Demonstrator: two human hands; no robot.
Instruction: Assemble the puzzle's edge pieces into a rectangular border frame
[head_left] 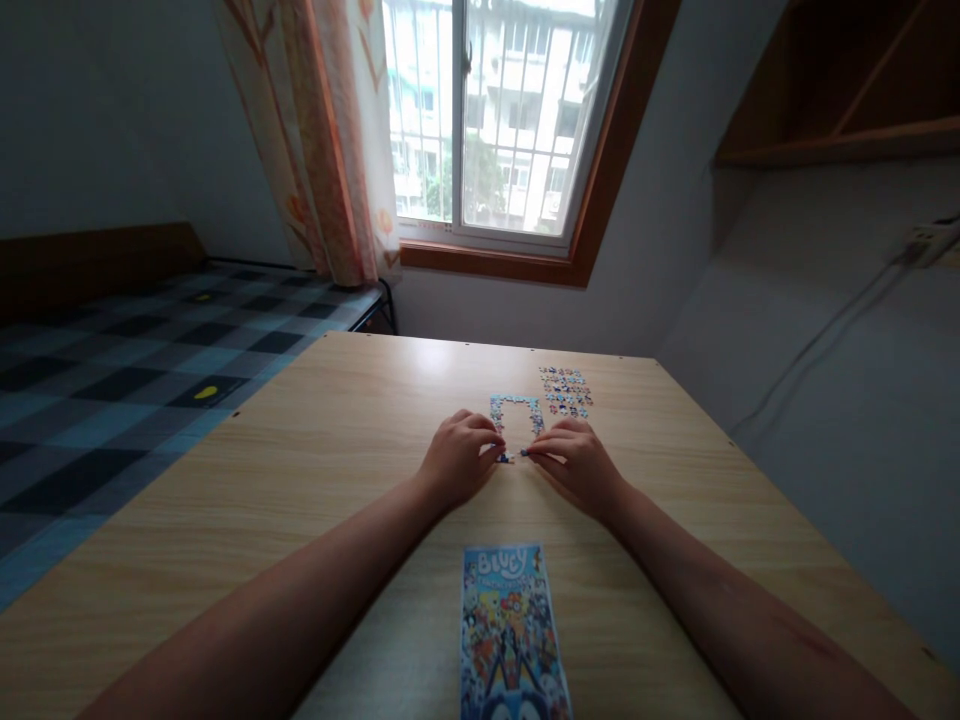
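Note:
A partly joined puzzle border [515, 399] lies on the wooden table [360, 420], a rectangular frame with bare wood inside. At its lower left corner, my left hand [463, 455] has its fingers closed on the joined edge pieces. My right hand [576, 463] pinches a small puzzle piece [525, 453] at the lower right, with a narrow gap between it and the pieces by my left hand. Loose puzzle pieces [566, 390] are laid out in rows behind my right hand. Nearer to me lies a blue picture box [511, 635] marked "BLUEY".
A bed with a checked cover [150, 350] stands to the left of the table. Behind are a curtain [330, 150] and a barred window [510, 120]. A wall shelf [847, 145] and a cable [817, 335] are on the right.

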